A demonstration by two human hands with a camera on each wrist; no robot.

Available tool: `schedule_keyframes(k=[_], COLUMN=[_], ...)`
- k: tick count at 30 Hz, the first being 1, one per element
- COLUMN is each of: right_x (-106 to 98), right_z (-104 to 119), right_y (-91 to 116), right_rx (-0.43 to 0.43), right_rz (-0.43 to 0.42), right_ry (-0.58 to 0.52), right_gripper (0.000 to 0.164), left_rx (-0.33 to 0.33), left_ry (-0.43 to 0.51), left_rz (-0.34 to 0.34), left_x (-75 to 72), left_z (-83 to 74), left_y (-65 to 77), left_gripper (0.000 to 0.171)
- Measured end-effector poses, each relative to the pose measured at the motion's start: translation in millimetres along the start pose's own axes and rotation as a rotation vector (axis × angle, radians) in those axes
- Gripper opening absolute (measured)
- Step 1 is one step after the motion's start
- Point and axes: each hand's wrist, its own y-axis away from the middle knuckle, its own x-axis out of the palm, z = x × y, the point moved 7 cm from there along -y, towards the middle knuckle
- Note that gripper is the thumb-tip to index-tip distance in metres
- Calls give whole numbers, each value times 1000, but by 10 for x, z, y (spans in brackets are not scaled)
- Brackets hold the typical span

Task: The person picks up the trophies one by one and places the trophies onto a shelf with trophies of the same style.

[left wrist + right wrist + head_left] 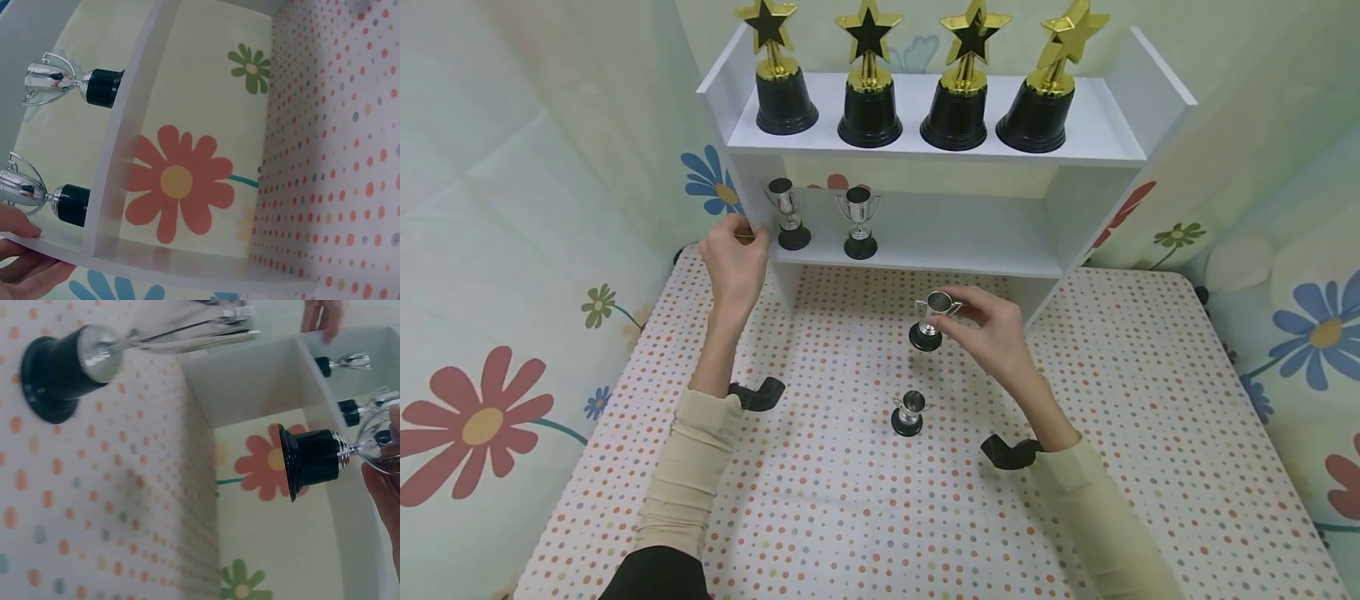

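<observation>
A small silver trophy cup [938, 307] with a black base is pinched by its cup in my right hand [992, 333], in front of the white shelf [925, 271]. The right wrist view shows its black base [312, 456] hanging free of the board. My left hand [736, 258] grips the shelf's left side panel, fingers on both faces in the left wrist view. Beside it on the middle board stand two silver cups, one at the left end [788, 212] and one [859, 221] to its right. Another silver cup [912, 412] stands upright on the dotted tablecloth [850, 517].
Along the top board stand several gold star trophies with black bases, the leftmost [784, 92] near the side wall and the rightmost [1037, 108] tilted in view. Flowered cloth [512, 275] hangs around the table. Black camera mounts [1011, 454] sit at both wrists.
</observation>
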Motion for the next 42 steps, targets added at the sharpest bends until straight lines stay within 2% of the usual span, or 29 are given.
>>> schedule_keyframes(k=[3, 6, 10, 17, 24, 32, 42], right_x=[-52, -103, -167, -232, -259, -221, -190], right_z=[123, 247, 375, 489, 490, 394, 276], right_y=[-124, -258, -448, -702, -918, -1063, -1152], right_rx=[-33, -67, -65, -44, -14, 90, 99], right_rz=[-18, -34, -48, -73, -88, -70, -67], right_ry=[-17, -84, -163, -94, -80, -43, -68], right_gripper=[39, 38, 38, 38, 40, 44, 43], left_rx=[-7, -11, -9, -18, -19, -16, -5], left_ry=[-7, -21, -29, -31, -21, -13, 13], left_rz=[-6, -11, -21, -17, -7, 5, 10], left_x=[-18, -34, -55, -78, -61, -57, -7], left_z=[3, 2, -6, -2, -12, -17, 4], left_y=[-11, -26, -53, -45, -59, -54, -12], left_gripper=[18, 18, 17, 18, 17, 17, 17])
